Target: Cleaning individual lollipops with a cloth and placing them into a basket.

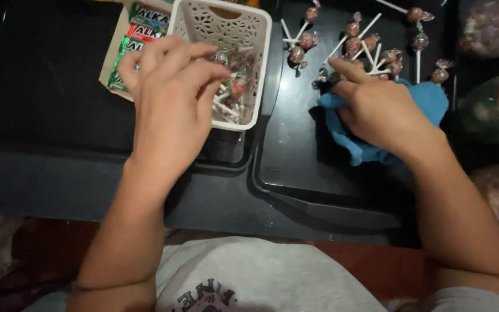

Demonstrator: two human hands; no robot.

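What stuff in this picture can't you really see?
Head view only:
- Inside of the white basket: mostly covered by the left hand.
- Blue cloth: its middle lies under the right hand.
- Candy box: cut off by the top edge, partly behind the basket.
- Clear bags at right: dark, blurred, contents unclear.

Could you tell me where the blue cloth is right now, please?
In the head view, the blue cloth lies on the black tray at the right, under the right hand, just below the loose lollipops.
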